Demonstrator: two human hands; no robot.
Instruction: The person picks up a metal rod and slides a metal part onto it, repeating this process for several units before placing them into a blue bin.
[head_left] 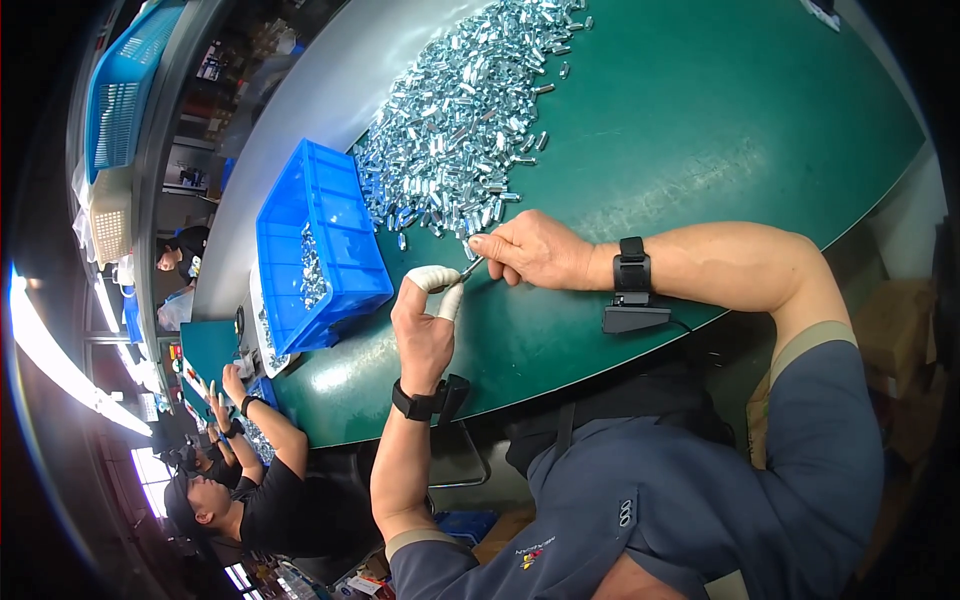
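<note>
My left hand (424, 335) has white wrappings on its thumb and forefinger. Those two fingers are pinched on one end of a small, thin, dark metal piece (473, 267), whose exact kind I cannot make out. My right hand (545, 250) is closed on the other end, thumb against bent fingers, so both hands meet just above the green table. Beyond them lies a large heap of shiny silver metal parts (450, 130), small and short like sleeves or long nuts. A few loose ones lie close to my right fingertips.
A blue plastic bin (345, 265), tipped toward the left and partly filled with similar parts, stands left of the heap on the green table (700, 130). At lower left a co-worker (290, 500) in black sits with raised hands. Baskets (125, 100) line a rack at far left.
</note>
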